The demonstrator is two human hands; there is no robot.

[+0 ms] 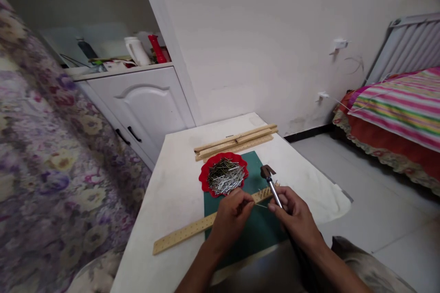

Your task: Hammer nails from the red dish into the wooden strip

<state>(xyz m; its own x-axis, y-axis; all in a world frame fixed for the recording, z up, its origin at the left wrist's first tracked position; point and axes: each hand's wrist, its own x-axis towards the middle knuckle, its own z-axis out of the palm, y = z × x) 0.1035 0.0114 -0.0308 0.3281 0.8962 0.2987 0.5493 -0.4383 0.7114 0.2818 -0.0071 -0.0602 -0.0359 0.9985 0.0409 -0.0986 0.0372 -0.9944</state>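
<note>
My left hand (231,217) is closed in a pinch, and a thin nail (261,206) sticks out from its fingertips toward my right hand (298,214). The right fingers are wrapped round a hammer (274,191) with a metal shaft, its head up and away from me. Whether the right fingertips also touch the nail I cannot tell. Beneath the hands lies a wooden strip (185,233) with rows of small holes; several nails stand in its right end. Just beyond the left hand, a red scalloped dish (203,178) holds a heap of nails (227,177).
A green cutting mat (254,233) lies under the strip on a white-covered table (165,183). Several wooden strips (237,141) are stacked at the table's back. A floral curtain (62,155) and white cabinet (147,110) stand left; a bed (395,110) is at right.
</note>
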